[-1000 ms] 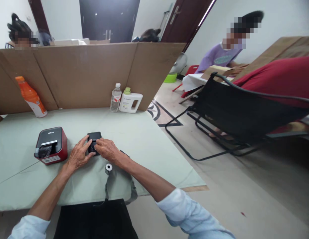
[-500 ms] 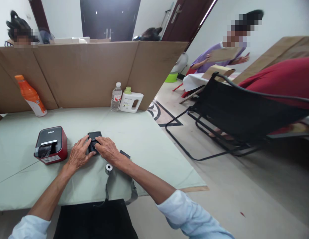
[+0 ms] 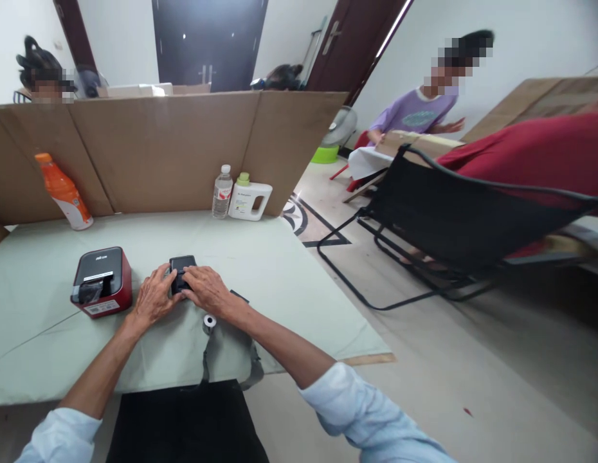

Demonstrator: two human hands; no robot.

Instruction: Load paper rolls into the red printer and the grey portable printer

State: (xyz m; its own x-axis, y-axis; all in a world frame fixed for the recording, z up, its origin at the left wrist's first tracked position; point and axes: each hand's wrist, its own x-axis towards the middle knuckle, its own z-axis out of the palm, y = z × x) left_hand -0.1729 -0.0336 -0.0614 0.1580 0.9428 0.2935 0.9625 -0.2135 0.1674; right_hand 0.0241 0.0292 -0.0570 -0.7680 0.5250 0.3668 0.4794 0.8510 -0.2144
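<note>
Flat on the pale green tabletop (image 3: 260, 254) lies a small black box-shaped device (image 3: 182, 262). My left hand (image 3: 155, 296) grips its left side, with the thumb at the near edge. From the right, my right hand (image 3: 207, 289) has its fingers bent over the device's top and right edge, hiding much of it. Just nearer to me stands a small roll of white paper (image 3: 209, 321) beside a dark grey strip (image 3: 206, 363) that hangs toward the table edge. A dark flat piece (image 3: 240, 296) shows partly behind my right forearm.
A red and black label printer (image 3: 102, 280) stands left of my hands. Along the cardboard screen (image 3: 164, 151) are an orange bottle (image 3: 65, 193), a water bottle (image 3: 222, 193) and a white jug (image 3: 249, 200). Right of the table is a black folding chair (image 3: 453, 218); other people sit beyond.
The view has shifted slightly. My hands stay on the black device with little visible movement. At the right, the person in purple has lowered the cardboard piece.
</note>
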